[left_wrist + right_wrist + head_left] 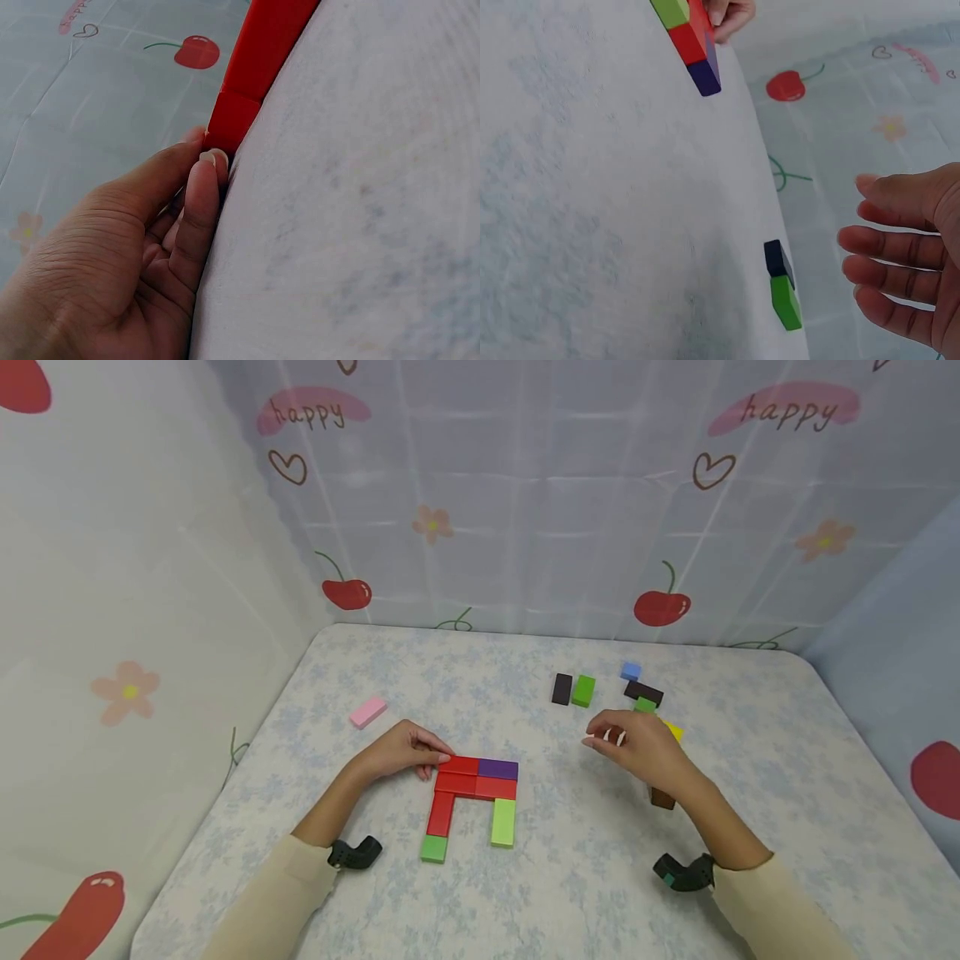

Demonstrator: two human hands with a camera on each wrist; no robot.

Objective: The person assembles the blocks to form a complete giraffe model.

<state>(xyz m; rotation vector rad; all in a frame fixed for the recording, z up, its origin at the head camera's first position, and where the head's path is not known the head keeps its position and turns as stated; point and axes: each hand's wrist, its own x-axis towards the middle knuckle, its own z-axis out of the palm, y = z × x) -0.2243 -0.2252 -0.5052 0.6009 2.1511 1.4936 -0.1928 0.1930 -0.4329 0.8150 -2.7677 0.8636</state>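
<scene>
On the tabletop lies a flat arrangement of blocks. A red block (459, 766) and a purple block (498, 769) form its far row, with two red blocks (496, 788) side by side below. One leg is a red block (440, 814) ending in a green block (433, 849); the other is a light green block (503, 823). My left hand (408, 749) pinches the left end of the far red block, fingertips right at its corner (229, 124). Raised over the table to the right, my right hand (641, 747) has loosely bent fingers and holds nothing.
A pink block (368, 712) lies at the far left. Beyond the right hand are black (562, 689), green (583, 691), blue (631, 671) and black (643, 693) blocks. The hand partly hides green (645, 704), yellow (675, 731) and brown (663, 798) blocks.
</scene>
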